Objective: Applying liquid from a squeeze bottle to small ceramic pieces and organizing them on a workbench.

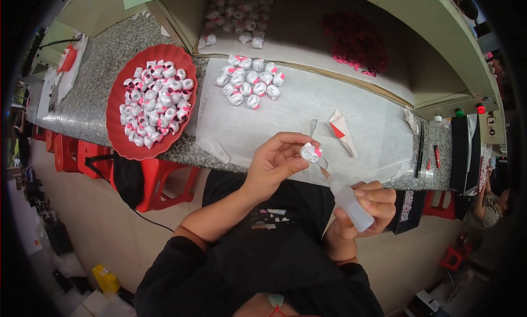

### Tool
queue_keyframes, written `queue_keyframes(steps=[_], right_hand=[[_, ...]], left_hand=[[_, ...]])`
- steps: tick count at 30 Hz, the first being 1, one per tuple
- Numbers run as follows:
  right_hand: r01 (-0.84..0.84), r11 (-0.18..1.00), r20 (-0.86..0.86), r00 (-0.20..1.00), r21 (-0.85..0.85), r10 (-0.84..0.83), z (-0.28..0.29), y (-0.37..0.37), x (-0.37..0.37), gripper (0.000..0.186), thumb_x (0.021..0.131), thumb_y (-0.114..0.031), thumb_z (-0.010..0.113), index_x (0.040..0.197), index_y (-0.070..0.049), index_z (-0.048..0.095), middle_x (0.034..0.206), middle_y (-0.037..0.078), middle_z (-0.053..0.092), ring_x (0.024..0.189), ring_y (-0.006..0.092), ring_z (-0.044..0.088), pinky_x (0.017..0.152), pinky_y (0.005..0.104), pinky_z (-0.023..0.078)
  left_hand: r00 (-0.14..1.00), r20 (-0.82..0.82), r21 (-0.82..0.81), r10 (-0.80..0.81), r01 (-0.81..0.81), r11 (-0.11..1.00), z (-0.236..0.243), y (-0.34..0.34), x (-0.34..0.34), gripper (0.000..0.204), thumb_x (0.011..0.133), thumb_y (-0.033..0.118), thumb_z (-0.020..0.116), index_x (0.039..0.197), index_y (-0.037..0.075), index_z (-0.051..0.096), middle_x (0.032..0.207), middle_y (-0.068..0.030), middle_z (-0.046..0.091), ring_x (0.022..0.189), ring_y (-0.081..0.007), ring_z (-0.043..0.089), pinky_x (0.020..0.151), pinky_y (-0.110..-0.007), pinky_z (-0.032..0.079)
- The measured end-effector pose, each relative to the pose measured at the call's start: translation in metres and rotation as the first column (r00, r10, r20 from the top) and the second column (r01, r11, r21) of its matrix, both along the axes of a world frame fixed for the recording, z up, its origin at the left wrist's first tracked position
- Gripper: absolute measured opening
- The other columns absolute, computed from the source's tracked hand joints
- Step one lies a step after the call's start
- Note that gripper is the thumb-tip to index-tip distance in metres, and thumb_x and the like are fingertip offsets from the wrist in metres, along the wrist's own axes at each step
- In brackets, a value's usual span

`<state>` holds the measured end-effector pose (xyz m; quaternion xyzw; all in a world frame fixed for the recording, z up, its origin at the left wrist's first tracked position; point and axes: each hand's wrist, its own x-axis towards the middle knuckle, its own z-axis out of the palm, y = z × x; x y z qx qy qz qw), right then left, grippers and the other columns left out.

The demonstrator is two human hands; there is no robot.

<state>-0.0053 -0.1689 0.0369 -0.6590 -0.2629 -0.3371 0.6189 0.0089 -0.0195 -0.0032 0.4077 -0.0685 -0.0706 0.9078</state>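
A small white-and-pink piece (309,153) sits right of the red bowl (116,111) and nearer the body, pinched by the left hand (276,162) between thumb and fingers. Farther right of the bowl, the right hand (374,207) wraps a translucent bottle (351,207), nozzle (326,175) angled at the piece; contact is unclear. A steady pinch and light, even squeeze should serve best. Similar pieces (252,77) lie on white paper (318,92) just right of the bowl

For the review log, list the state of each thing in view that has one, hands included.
Left hand: closed on the small piece.
Small piece: held above the paper.
Right hand: closed around the bottle.
Bottle: tilted, tip toward the small piece; contact unclear.
Red dish: heaped with similar pieces.
Loose pieces: grouped on the paper.
White paper: spread out.
White wad: crumpled.
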Motion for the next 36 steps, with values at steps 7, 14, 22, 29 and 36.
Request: queue_keyframes(steps=[7,14,22,29,36], right_hand=[[-0.013,0.999,-0.003,1.000,-0.029,0.013,-0.002,0.003,0.001,0.038,0.056,-0.006,0.071,0.084,-0.004,0.046,0.076,0.007,0.044,0.054,0.0134,0.043,0.048,0.0226,0.041],[-0.045,0.997,-0.065,0.997,-0.064,0.040,0.000,0.002,-0.001,0.040,0.054,-0.006,0.074,0.083,-0.003,0.048,0.076,0.007,0.045,0.054,0.0140,0.045,0.049,0.0230,0.042],[0.002,0.997,-0.100,0.995,-0.083,-0.010,0.003,-0.004,0.002,0.038,0.056,-0.005,0.072,0.083,-0.004,0.046,0.076,0.007,0.045,0.055,0.0139,0.046,0.051,0.0233,0.043],[-0.161,0.969,-0.563,0.826,-0.189,0.027,0.000,-0.035,0.071,0.025,0.065,0.007,0.057,0.085,0.001,0.041,0.086,0.011,0.045,0.072,0.0188,0.056,0.058,0.0271,0.050],[0.074,0.782,-0.364,0.855,-0.619,-0.369,-0.043,-0.010,0.219,0.026,0.069,-0.005,0.058,0.093,0.002,0.049,0.073,0.012,0.053,0.069,0.0160,0.057,0.055,0.0267,0.047]], left_hand=[[0.990,0.128,0.142,0.051,-0.069,0.987,0.000,0.000,-0.002,0.032,0.073,-0.007,0.054,0.103,-0.003,0.047,0.103,-0.0143,0.051,0.099,-0.0202,0.049,0.086,-0.032,0.038],[0.954,0.287,0.304,0.085,-0.175,0.936,-0.002,0.003,0.003,0.030,0.071,-0.008,0.055,0.100,-0.003,0.049,0.102,-0.0151,0.051,0.098,-0.0217,0.048,0.086,-0.033,0.036],[0.954,0.281,0.326,0.105,-0.198,0.925,-0.003,0.008,0.005,0.030,0.072,-0.007,0.054,0.101,-0.003,0.049,0.103,-0.0149,0.050,0.098,-0.0205,0.048,0.085,-0.032,0.036],[0.930,0.102,0.194,0.352,-0.366,0.910,-0.001,0.048,0.016,0.033,0.073,-0.007,0.055,0.105,-0.002,0.047,0.105,-0.0117,0.052,0.096,-0.0156,0.049,0.083,-0.026,0.038],[0.929,0.130,0.189,0.345,-0.365,0.911,0.004,0.043,0.006,0.033,0.073,-0.007,0.055,0.105,-0.002,0.047,0.104,-0.0115,0.052,0.095,-0.0150,0.049,0.081,-0.025,0.039]])
